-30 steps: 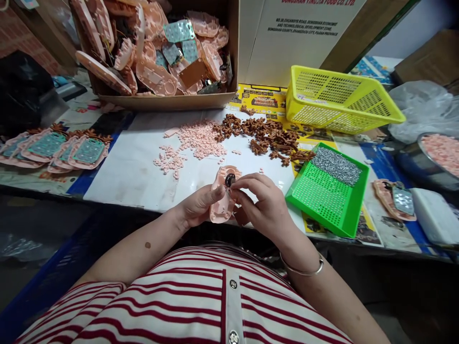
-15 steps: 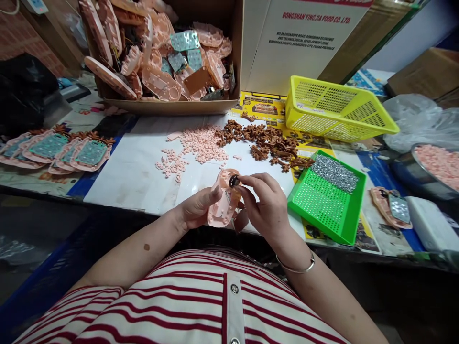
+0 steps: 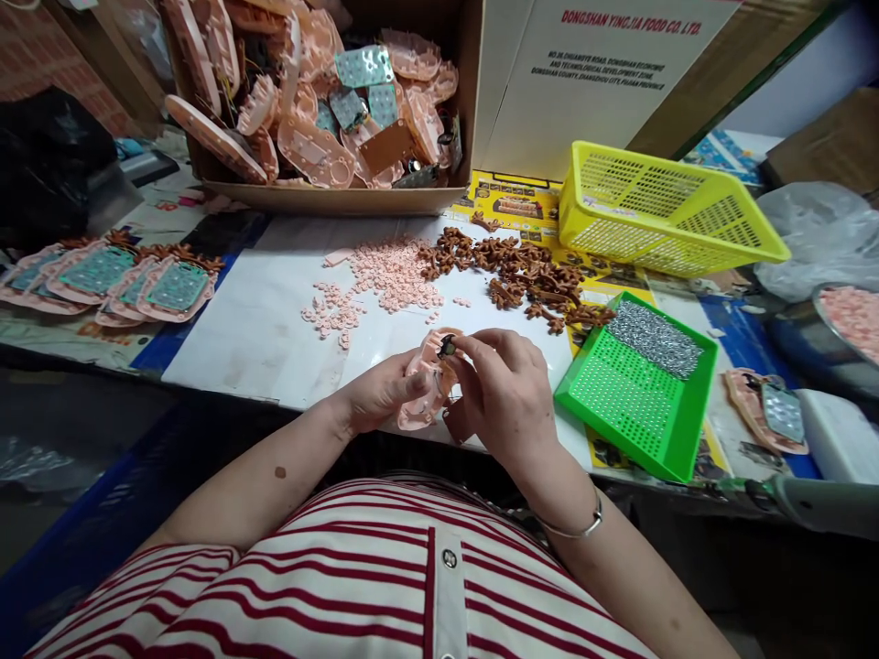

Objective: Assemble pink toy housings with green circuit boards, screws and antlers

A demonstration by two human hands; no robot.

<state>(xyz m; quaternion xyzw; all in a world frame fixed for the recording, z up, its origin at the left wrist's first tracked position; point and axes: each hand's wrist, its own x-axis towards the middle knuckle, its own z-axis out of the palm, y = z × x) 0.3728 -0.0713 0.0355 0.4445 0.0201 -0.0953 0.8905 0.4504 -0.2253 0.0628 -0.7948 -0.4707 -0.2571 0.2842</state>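
My left hand [image 3: 385,392] is closed around a pink plastic shell [image 3: 418,407], holding it tilted over the front edge of the table. Between the thumb and fingers of my right hand [image 3: 512,389] is a small round black part [image 3: 447,345], at the shell's upper end. A brown flat board [image 3: 459,421] hangs below my right fingers beside the shell; what it is joined to is hidden. Just beyond my hands lie a heap of small pink plastic pieces [image 3: 395,275] and a pile of brown branching pieces [image 3: 526,275].
A cardboard box [image 3: 330,199] of pink shells and green circuit boards stands at the back. To the right are a yellow basket [image 3: 673,247], a green tray [image 3: 628,421] with screws [image 3: 656,339], and another shell [image 3: 762,412]. Several shells with boards [image 3: 175,291] lie at the left.
The shell has turned in my left hand, showing its inside more edge-on. My right fingers stay at the black part. The view has shifted slightly, and a grey tool now shows at the right edge.
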